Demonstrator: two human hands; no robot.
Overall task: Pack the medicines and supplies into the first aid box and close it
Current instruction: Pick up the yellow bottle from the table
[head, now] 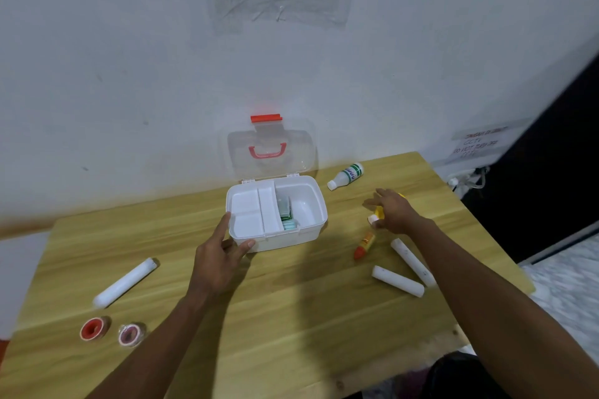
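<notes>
The white first aid box (311, 230) stands open in the middle of the wooden table (291, 317), its clear lid (270, 154) with a red handle upright against the wall. Inside are a white tray insert (248, 212) on the left and green and teal packs (287, 219) in the middle. My left hand (220, 259) holds the box's front left corner, thumb on the front wall, forefinger on the left wall. My right hand (393, 210) lies with fingers spread over a yellow bottle (377, 214) with a white cap, right of the box.
A white bottle with a green label (346, 175) lies behind my right hand. An orange tube (364, 245) and two white rolls (398, 280) (412, 262) lie at the right. At the left lie a white roll (125, 282), a red tape roll (93, 328) and a pink tape roll (130, 334).
</notes>
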